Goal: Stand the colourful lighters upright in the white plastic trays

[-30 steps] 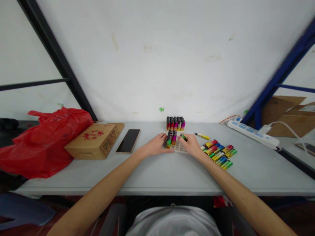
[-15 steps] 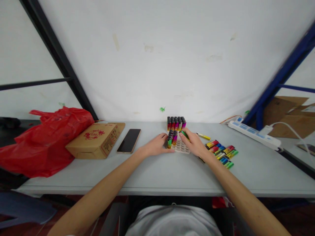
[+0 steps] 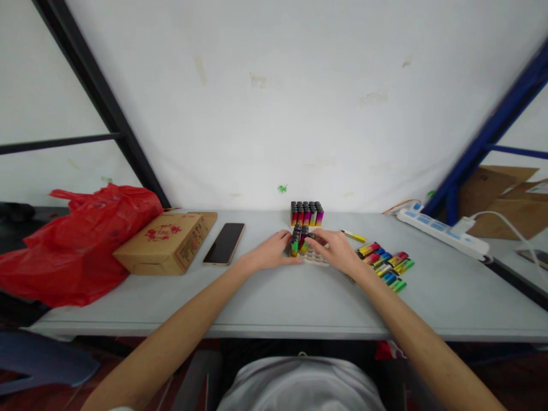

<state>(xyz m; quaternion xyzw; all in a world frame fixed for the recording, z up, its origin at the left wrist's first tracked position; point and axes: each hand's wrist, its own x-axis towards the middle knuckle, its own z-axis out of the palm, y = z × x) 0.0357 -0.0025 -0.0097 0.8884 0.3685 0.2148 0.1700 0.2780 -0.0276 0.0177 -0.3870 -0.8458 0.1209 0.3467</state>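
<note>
A pale tray with round holes lies on the table, its left part filled with upright lighters. My left hand holds the tray's left side, thumb along the near edge and fingers behind. Over the tray, my right hand pinches a lighter with a dark top and a yellow-green body, beside the standing ones. Behind the tray stands a full block of lighters. Several loose lighters lie right of my right hand, and a yellow one lies apart near the back.
Left on the table are a phone, a cardboard box and a red plastic bag. At the right lies a white power strip with a plugged-in cable. A wall rises behind the table.
My right hand has moved slightly left and turned, bringing its lighter down beside the standing lighters in the tray. My left hand stays at the tray's left side.
</note>
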